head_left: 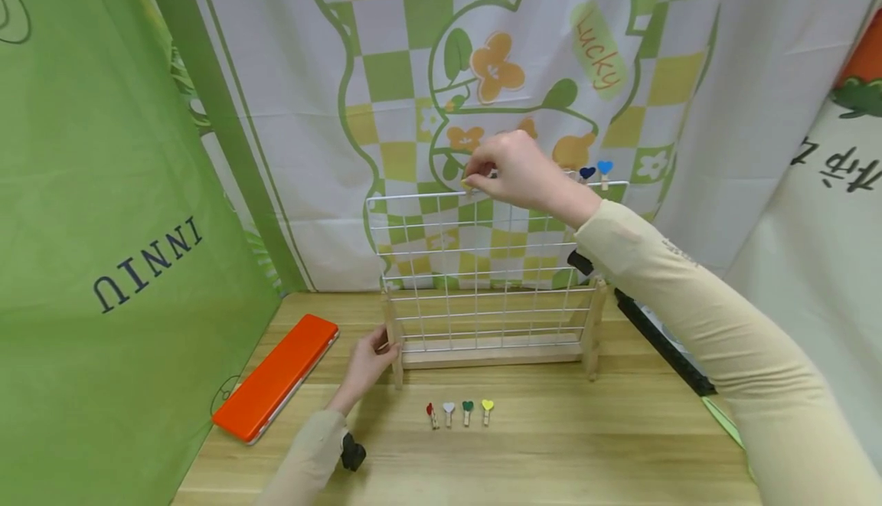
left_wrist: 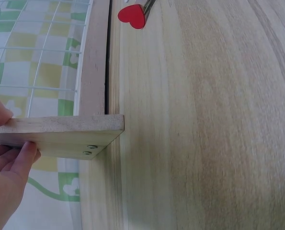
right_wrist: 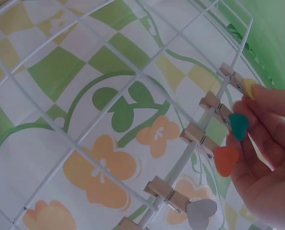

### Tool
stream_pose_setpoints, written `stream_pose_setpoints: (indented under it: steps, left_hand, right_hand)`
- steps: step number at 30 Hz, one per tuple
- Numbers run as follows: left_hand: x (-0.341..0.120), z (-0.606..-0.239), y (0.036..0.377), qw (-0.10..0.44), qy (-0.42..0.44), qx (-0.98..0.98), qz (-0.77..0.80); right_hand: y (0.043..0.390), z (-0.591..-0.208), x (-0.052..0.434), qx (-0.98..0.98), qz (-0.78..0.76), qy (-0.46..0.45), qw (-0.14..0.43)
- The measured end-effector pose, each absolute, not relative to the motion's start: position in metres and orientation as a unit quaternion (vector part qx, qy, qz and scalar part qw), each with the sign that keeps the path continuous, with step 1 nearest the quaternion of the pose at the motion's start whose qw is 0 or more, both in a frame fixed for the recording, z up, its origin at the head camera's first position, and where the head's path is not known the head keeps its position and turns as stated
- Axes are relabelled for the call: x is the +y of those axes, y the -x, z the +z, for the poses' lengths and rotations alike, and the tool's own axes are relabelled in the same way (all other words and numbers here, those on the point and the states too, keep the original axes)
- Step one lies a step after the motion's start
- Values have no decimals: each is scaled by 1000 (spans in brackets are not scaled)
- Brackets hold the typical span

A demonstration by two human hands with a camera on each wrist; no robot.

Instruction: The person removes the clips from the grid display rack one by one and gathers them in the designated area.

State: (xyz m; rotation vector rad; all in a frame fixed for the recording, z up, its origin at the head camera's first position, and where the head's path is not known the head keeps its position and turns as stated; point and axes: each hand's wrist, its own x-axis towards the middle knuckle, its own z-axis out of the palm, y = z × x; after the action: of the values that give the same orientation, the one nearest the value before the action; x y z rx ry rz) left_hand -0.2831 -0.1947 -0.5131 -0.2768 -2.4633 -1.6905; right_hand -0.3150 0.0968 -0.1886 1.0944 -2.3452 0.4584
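A white wire grid rack stands upright in a wooden frame. My right hand is at its top wire, thumb and fingers pinching a small clothespin with a yellow heart. That clothespin's wooden tip overlaps the wire in the right wrist view. Beside it along the wire sit clothespins with a green heart, an orange heart and a grey heart. Farther right are a navy one and a blue one. My left hand grips the rack's left wooden leg.
On the table before the rack lie clothespins with red, white, green and yellow hearts in a row. An orange case lies at left, a black-edged object at right. A patterned curtain hangs behind.
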Motion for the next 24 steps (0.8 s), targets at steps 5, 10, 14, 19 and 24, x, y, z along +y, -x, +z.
stream_pose_setpoints:
  steps: [5, 10, 14, 19, 24]
  left_hand:
    - [-195, -514, 284, 72, 92, -821, -559]
    - [-195, -514, 284, 76, 92, -823, -556]
    - [-195, -514, 284, 76, 91, -821, -558]
    - [-195, -515, 283, 78, 91, -820, -559]
    - [-194, -514, 283, 83, 95, -823, -555]
  right_hand:
    - [313, -190, 94, -850, 173, -404, 289]
    - [308, -187, 95, -833, 187, -414, 317]
    - [299, -189, 99, -838, 187, -410, 310]
    - [288, -206, 107, -830, 204, -423, 301]
    - [279, -242, 116, -826, 218, -440, 277]
